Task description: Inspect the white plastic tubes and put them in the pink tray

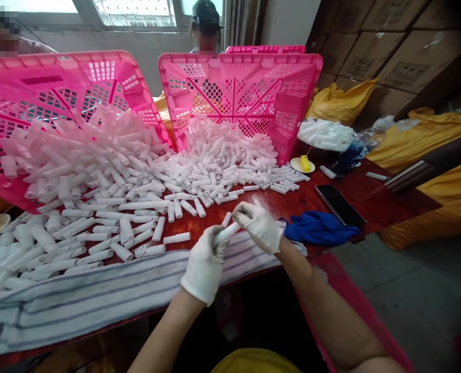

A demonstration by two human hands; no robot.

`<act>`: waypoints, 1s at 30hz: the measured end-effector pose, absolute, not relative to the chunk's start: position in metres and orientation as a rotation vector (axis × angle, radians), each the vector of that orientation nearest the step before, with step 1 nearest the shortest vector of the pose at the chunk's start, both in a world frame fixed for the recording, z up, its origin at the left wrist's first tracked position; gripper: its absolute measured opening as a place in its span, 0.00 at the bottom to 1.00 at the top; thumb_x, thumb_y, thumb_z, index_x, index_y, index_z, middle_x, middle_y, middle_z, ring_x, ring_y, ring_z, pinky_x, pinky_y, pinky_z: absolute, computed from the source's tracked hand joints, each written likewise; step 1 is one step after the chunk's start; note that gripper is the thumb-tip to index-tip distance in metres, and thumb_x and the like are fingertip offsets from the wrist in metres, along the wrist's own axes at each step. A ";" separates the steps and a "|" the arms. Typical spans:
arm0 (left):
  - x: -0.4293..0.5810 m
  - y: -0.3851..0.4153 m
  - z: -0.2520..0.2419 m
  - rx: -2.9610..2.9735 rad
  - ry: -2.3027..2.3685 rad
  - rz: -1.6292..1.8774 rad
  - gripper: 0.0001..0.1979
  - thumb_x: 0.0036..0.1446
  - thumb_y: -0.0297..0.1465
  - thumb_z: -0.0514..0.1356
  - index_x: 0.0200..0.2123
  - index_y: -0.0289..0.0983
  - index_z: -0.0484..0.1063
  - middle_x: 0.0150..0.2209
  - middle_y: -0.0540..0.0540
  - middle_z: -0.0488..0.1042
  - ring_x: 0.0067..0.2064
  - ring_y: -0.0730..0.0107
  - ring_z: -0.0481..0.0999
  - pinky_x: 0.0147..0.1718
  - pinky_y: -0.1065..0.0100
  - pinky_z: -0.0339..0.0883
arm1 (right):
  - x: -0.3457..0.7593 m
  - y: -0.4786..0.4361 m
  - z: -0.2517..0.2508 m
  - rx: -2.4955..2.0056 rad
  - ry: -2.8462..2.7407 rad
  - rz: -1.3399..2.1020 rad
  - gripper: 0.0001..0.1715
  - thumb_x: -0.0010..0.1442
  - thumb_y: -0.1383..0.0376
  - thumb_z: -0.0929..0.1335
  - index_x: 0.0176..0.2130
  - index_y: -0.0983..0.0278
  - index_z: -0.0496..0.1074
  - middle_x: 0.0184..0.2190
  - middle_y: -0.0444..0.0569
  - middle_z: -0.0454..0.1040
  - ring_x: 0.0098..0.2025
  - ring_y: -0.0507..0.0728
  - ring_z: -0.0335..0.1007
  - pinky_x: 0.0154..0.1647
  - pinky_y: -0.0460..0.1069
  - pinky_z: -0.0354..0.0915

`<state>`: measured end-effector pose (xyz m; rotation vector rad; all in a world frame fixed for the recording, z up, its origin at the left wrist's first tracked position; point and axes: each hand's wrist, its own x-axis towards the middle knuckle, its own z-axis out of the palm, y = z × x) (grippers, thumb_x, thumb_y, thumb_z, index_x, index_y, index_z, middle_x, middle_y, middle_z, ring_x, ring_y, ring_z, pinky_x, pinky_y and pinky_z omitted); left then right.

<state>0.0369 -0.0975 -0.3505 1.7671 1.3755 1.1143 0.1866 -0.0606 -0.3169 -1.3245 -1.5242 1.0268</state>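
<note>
Both my hands wear white gloves and meet above the front edge of the table. My left hand (pixel 207 256) is closed round a white plastic tube (pixel 227 234), which slants up to the right. The fingers of my right hand (pixel 255 223) pinch the tube's upper end. Just behind it, another small white tube (pixel 226 218) rests on the table. Under and beside my hands lies a striped towel (pixel 98 295). Loose white tubes (pixel 137 228) spread over the table to the left, and a large heap of them (pixel 222 150) spills from the pink baskets.
Two pink baskets (pixel 240 62) lie tipped on their sides along the back of the red table (pixel 300 194). At right are a blue cloth (pixel 319 227), a phone (pixel 339 204), a dish with a yellow block (pixel 305 163) and a dark cylinder (pixel 432 163). Two people sit opposite.
</note>
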 end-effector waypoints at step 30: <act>0.050 -0.107 -0.326 0.310 0.489 0.630 0.16 0.57 0.41 0.57 0.34 0.31 0.65 0.18 0.60 0.46 0.15 0.88 0.42 0.14 0.79 0.41 | 0.185 -0.089 -0.326 -1.158 -1.418 1.062 0.17 0.59 0.53 0.63 0.30 0.65 0.67 0.33 0.48 0.70 0.31 0.51 0.64 0.33 0.46 0.63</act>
